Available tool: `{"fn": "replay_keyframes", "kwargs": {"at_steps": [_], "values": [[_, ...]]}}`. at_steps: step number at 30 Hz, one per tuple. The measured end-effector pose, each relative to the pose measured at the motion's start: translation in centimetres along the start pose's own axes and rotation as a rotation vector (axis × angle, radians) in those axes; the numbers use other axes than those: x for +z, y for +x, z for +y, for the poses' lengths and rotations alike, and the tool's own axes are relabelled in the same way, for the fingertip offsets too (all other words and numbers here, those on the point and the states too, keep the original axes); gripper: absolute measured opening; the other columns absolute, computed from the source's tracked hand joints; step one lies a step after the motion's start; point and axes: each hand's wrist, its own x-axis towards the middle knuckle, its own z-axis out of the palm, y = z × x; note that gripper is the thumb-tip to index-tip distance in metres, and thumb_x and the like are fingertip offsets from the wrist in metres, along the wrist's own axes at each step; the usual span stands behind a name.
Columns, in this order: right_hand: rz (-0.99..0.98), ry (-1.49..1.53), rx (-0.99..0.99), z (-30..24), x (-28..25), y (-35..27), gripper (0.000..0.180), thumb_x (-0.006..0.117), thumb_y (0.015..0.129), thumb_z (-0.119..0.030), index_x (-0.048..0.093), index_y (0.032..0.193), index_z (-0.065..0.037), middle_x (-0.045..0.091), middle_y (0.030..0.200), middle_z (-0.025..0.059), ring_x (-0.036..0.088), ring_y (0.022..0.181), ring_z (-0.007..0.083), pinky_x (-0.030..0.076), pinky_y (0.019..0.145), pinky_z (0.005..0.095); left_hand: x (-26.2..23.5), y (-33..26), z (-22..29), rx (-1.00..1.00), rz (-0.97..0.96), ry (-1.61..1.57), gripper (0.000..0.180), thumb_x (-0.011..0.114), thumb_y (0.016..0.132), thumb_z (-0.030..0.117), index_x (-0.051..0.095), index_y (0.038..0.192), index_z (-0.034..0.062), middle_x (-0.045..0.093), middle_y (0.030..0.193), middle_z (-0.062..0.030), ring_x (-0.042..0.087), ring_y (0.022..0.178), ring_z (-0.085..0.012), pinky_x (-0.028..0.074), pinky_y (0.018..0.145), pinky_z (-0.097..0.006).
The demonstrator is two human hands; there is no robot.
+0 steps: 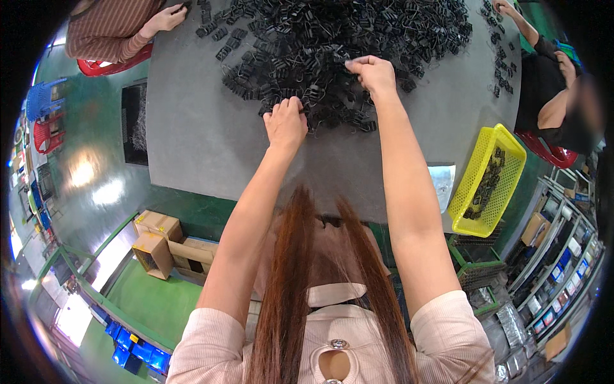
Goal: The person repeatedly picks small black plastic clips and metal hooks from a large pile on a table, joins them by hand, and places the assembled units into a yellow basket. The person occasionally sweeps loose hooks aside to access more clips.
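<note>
A big heap of small black clips (332,45) covers the far half of a grey table (204,141). My left hand (286,121) rests at the heap's near edge, fingers curled onto a few clips. My right hand (373,72) is raised slightly over the heap, its fingertips pinched together on what looks like one clip. Both forearms reach out from the lower edge, with long reddish hair hanging between them.
A yellow plastic basket (489,182) holding some black clips sits at the table's right near corner. Another person's hand (165,19) reaches in at the far left, and a second person (550,89) sits at the right. Cardboard boxes (157,240) stand on the green floor.
</note>
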Motion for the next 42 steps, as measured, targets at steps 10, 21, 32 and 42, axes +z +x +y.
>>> {"fn": "replay_keyframes", "kwargs": {"at_steps": [10,21,32,42], "values": [[-0.189,-0.860,0.068,-3.0,1.2,-2.6,0.041,0.066,0.072,-0.027,0.066,0.105,-0.004,0.063,0.111,0.0183,0.060,0.105,0.0328,0.047,0.089,0.0416,-1.7,-1.8,-0.2,0.038,-0.025,-0.419,0.021,0.064,0.074,0.010,0.057,0.094,0.0096,0.061,0.094,-0.0063,0.056,0.096,-0.0286,0.047,0.078,-0.041],[-0.053,0.680,0.104,0.0,0.2,-0.6,0.016,0.070,0.077,-0.004,0.063,0.091,-0.003,0.065,0.079,0.0043,0.062,0.068,0.0102,0.050,0.055,0.0182,-0.6,-2.3,-1.7,-0.007,0.078,-0.520,0.021,0.062,0.075,0.008,0.059,0.096,0.0084,0.059,0.097,-0.0078,0.056,0.096,-0.0286,0.046,0.081,-0.040],[-0.079,0.135,0.036,5.0,-5.3,-9.8,0.015,0.072,0.078,-0.016,0.067,0.088,-0.006,0.065,0.078,0.0001,0.056,0.064,0.0068,0.043,0.059,0.0197,1.8,0.3,3.1,0.250,0.229,-0.251,0.019,0.066,0.076,0.019,0.062,0.093,0.0121,0.057,0.090,-0.0055,0.055,0.090,-0.0230,0.043,0.073,-0.037],[-0.226,0.294,0.270,10.0,-9.6,-12.6,0.022,0.074,0.075,-0.026,0.065,0.079,-0.006,0.062,0.069,-0.0001,0.050,0.059,0.0062,0.038,0.055,0.0203,1.9,-0.5,6.3,0.326,-0.166,-0.166,0.016,0.063,0.079,0.015,0.061,0.094,0.0085,0.056,0.092,-0.0096,0.058,0.089,-0.0262,0.047,0.074,-0.040]]}}
